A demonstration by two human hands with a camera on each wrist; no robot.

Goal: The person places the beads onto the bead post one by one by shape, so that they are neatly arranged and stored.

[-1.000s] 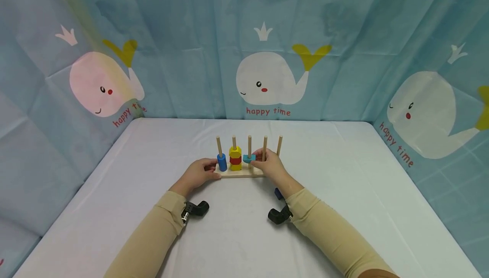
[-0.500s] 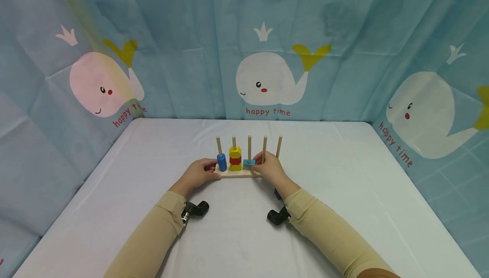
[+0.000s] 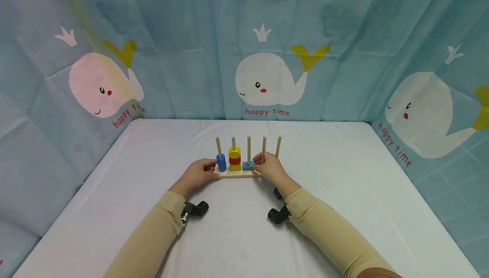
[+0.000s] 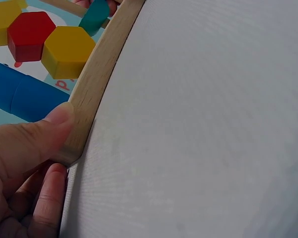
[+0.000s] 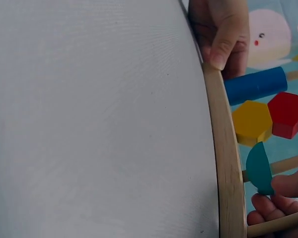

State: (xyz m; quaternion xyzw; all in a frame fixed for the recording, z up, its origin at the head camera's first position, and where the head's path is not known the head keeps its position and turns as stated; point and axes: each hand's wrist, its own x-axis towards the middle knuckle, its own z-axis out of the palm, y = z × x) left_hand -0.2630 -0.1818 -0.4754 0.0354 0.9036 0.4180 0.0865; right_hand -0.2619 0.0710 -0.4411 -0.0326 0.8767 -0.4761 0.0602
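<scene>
A wooden peg stacker has its long base [image 3: 240,175] on the white table. My left hand [image 3: 195,174] grips the base's left end, the thumb [image 4: 58,119] pressed on the wood and the fingers curled at the end. On the middle peg sits a teal half-round block [image 5: 259,167], just above the base. My right hand [image 3: 270,168] pinches that block at its right end. The leftmost peg carries blue cylinders [image 4: 27,91]. Stacked on the second peg are a yellow hexagonal block [image 5: 252,122], a red one [image 5: 286,115] and another yellow one [image 3: 234,152].
The two right-hand pegs [image 3: 279,145] carry no visible blocks; the right hand partly hides them. A white cloth [image 3: 237,227] covers the table. Behind it hangs a blue curtain [image 3: 198,82] with whale prints. Black camera mounts [image 3: 279,215] are strapped at both wrists.
The teal block has slid down the middle peg to near the base, and my right hand has lowered with it. My left hand has stayed on the base's end.
</scene>
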